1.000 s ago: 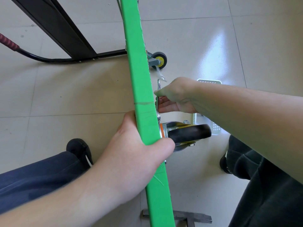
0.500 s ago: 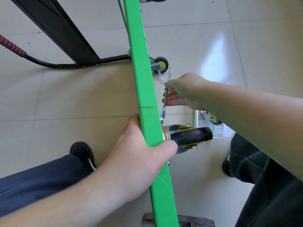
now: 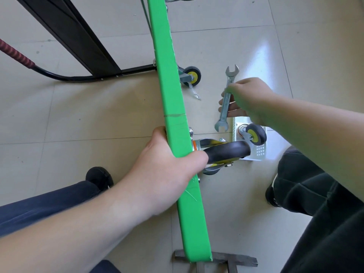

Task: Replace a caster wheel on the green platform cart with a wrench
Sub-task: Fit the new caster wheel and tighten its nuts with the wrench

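Since a moment ago, wrench [image 3: 226,99] pulled away from the cart edge, now out in open air, pinched mid-shaft by right hand [image 3: 249,99]. Green platform cart [image 3: 173,107] tipped on edge, gripped across its rim by left hand [image 3: 167,174], fingers wrapped over. Just beyond that left thumb, mounted black caster wheel [image 3: 226,152]. Below the right hand, spare caster [image 3: 255,133] in a white perforated basket [image 3: 260,152]. Farther off, small yellow-hubbed wheel [image 3: 192,76] and black frame [image 3: 78,40]. No legible writing anywhere.
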